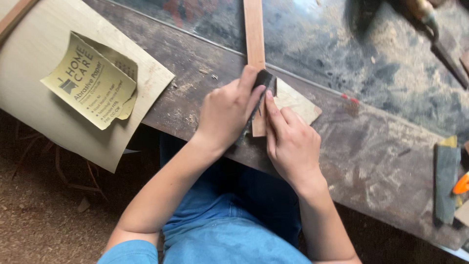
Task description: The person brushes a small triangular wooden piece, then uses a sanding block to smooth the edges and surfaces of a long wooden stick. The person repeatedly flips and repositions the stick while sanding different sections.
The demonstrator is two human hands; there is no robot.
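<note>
Far left on the bench [381,161], a pale veneer sheet [44,93] overhangs the edge, with a yellowish sheet of abrasive paper [90,80] lying curled on top, well apart from the work. Moving in: the left hand [227,112] is curled, its grip clenched on a folded piece of dark sandpaper [264,80], fingers pressing it against the near end of the wooden strip [254,34]. That strip's long axis runs straight away from the person, up the bench, so it lies ahead of both hands. Just beside, touching across the strip, the right hand [290,142] presses down on the strip's end, forefinger stretched along it, grip not closed around anything. A pale wooden offcut [295,102] sits under its fingertips. Far right: a dark sanding block [445,183] and an orange-handled tool [461,185].
</note>
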